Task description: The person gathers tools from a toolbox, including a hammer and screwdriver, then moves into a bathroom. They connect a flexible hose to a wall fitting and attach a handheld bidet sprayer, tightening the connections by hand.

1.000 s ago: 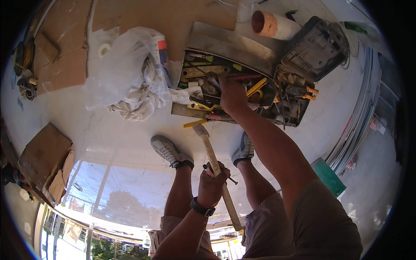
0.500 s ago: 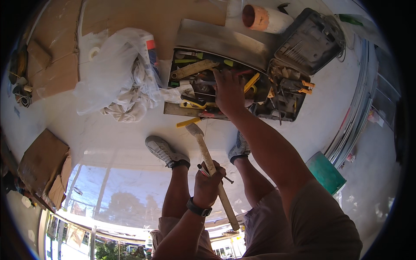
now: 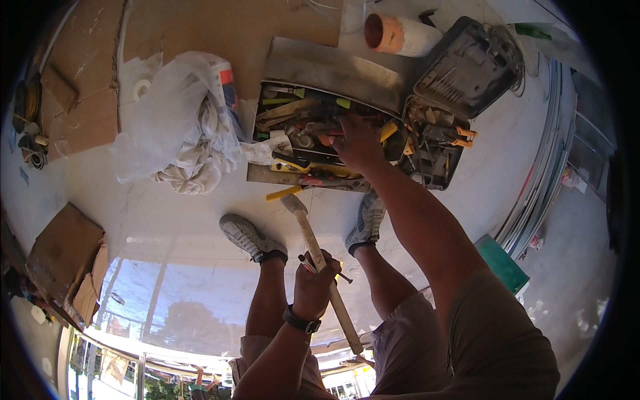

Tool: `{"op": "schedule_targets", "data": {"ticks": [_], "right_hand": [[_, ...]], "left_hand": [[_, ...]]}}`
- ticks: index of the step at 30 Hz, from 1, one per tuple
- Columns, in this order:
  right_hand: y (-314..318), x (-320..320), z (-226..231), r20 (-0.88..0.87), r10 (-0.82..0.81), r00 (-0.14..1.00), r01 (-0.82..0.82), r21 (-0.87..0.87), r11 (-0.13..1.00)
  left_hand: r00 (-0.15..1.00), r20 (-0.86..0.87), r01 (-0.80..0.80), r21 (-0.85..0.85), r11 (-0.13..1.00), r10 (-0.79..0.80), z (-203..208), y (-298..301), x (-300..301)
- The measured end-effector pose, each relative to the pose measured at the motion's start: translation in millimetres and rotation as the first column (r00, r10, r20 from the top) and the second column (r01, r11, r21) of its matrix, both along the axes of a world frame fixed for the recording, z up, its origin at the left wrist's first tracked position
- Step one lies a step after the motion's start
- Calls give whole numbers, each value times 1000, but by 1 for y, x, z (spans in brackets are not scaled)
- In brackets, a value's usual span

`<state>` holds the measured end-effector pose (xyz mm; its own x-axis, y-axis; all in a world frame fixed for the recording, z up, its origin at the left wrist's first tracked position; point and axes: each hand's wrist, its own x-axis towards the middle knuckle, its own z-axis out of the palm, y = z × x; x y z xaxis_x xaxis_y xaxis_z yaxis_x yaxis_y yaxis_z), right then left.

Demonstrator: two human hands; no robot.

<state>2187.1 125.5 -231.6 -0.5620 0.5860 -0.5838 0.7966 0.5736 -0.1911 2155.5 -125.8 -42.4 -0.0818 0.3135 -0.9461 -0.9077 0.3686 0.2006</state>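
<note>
My left hand [image 3: 315, 290] is closed round the wooden handle of a hammer [image 3: 309, 235], held aslant in front of my legs with its head up and away from me. A thin pen-like stick [image 3: 306, 262] and a long nail or bolt [image 3: 345, 277] also poke out of that fist. My right hand [image 3: 360, 143] reaches down into an open metal toolbox [image 3: 333, 60] crowded with tools. Its fingers are bent at a red-and-grey tool [image 3: 330, 131]; its kind and the exact grip are partly hidden.
Right of the toolbox lies an open black case [image 3: 467, 67] with tools, behind it an orange-ended pipe [image 3: 400, 35]. A plastic bag with cloths [image 3: 200, 127] sits left. A yellow handle [image 3: 284, 193] lies before the toolbox. There are cardboard [image 3: 67, 247] and a green bin [image 3: 501, 265].
My right hand has shifted inside the toolbox, and a red-and-grey tool now shows at its fingers. The left hand keeps its hold on the hammer. The whole view has tilted slightly.
</note>
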Motion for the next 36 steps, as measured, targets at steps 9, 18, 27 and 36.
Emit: {"op": "schedule_targets", "data": {"ticks": [9, 18, 27, 36], "right_hand": [[34, -11, -28, 172, -50, 984, 72, -127, 989], [53, -10, -48, 294, -23, 956, 88, -211, 974], [62, -3, -27, 118, 177, 977, -123, -368, 922], [29, -10, -18, 59, -26, 998, 46, -361, 931]], "left_hand": [[1000, 8, 19, 10, 1000, -19, 1, -2, -3], [1000, 15, 6, -2, 1000, -6, 1, 4, -4], [1000, 15, 9, -2, 1000, -9, -1, 3, 1], [1000, -10, 27, -2, 1000, -27, -2, 4, 0]]}}
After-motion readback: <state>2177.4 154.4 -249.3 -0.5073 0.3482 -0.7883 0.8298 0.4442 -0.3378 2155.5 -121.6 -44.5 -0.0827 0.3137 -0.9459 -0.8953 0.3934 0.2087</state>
